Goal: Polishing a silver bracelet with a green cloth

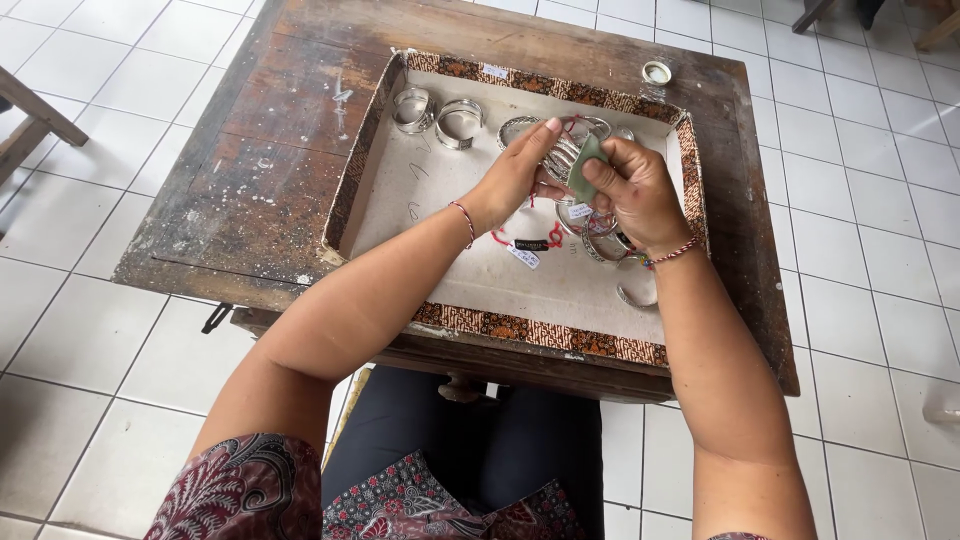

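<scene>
1. The left hand (pixel 512 178) has its fingers closed around a silver cuff bracelet (pixel 562 158), held up over the shallow tray (pixel 372 160).
2. The right hand (pixel 632 190) pinches a small green cloth (pixel 584 168) in its fingers, pressed against that bracelet.
3. Just below both hands lie tagged bracelets with red strings (pixel 530 242) on the tray's pale floor.
4. Beyond the left fingers sit two more silver cuffs (pixel 438 115), well apart from them.
5. Beyond the right fingers, on the wooden worktop (pixel 250 170), stands a small round lid (pixel 657 72).
</scene>
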